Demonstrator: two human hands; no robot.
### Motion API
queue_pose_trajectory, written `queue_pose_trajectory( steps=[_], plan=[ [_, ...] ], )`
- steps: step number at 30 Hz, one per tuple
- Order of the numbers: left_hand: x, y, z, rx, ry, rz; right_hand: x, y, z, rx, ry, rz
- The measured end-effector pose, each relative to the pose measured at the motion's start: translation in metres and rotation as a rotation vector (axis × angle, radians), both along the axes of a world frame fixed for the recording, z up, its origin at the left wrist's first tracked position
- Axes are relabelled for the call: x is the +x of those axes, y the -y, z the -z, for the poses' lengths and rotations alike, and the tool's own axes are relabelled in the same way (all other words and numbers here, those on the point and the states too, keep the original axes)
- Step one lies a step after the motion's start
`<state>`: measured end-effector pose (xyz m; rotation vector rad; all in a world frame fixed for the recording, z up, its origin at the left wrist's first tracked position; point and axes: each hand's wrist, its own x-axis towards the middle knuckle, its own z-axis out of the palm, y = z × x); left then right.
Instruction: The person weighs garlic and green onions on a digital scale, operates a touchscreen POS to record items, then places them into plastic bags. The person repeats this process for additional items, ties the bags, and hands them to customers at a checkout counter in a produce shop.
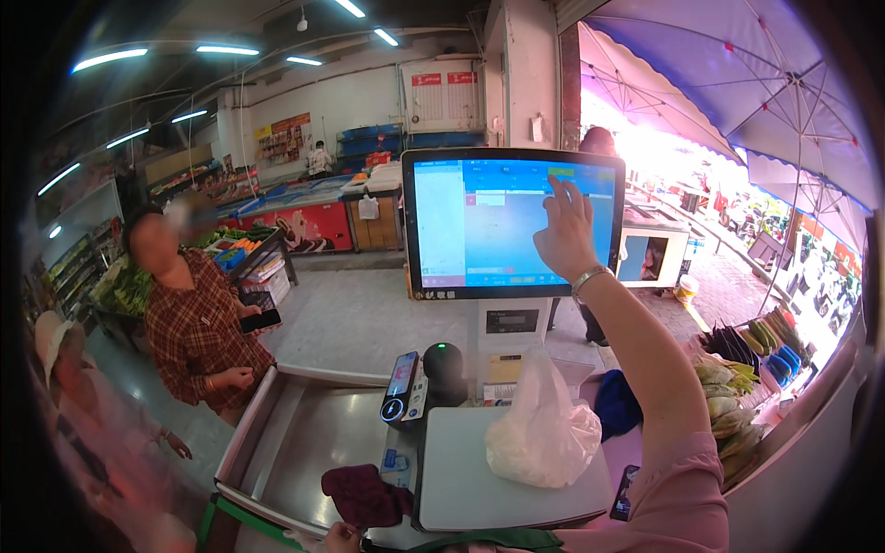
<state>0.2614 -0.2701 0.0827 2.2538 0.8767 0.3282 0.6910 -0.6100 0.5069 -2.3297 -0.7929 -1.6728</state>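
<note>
My right hand (570,231) is raised to a touchscreen monitor (501,235), fingers extended with nothing held. One fingertip is at the upper part of the lit screen; contact cannot be made out. Below the monitor, a knotted-looking white plastic bag (536,442) rests on the flat plate of a scale (456,477). Only part of my left hand (343,538) shows at the bottom edge, close to a dark maroon cloth (363,494). Whether it grips anything is hidden.
A metal-topped counter (304,428) with raised edges lies left, with a payment device (402,390) beside the scale. A phone (624,492) and blue cloth (617,404) lie right. Two people (197,318) stand across the counter, one holding a phone. Vegetables (726,408) line the right side.
</note>
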Motion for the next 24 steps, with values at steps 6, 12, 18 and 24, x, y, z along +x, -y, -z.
queue_pose_trajectory(
  steps=[6, 12, 18, 24],
  plan=[
    [0.002, -0.002, 0.007, 0.007, 0.067, -0.007, -0.011, 0.008, 0.018, -0.063, -0.008, -0.174],
    [0.008, -0.007, 0.021, -0.255, 0.323, -0.017, -0.032, 0.01, 0.068, -0.156, -0.084, -0.278],
    [0.005, -0.001, 0.026, -0.231, 0.251, -0.028, -0.033, 0.022, 0.083, -0.16, -0.152, -0.19],
    [0.004, 0.009, 0.024, -0.207, 0.146, 0.0, -0.029, 0.025, 0.078, -0.097, -0.14, -0.176]
  ],
)
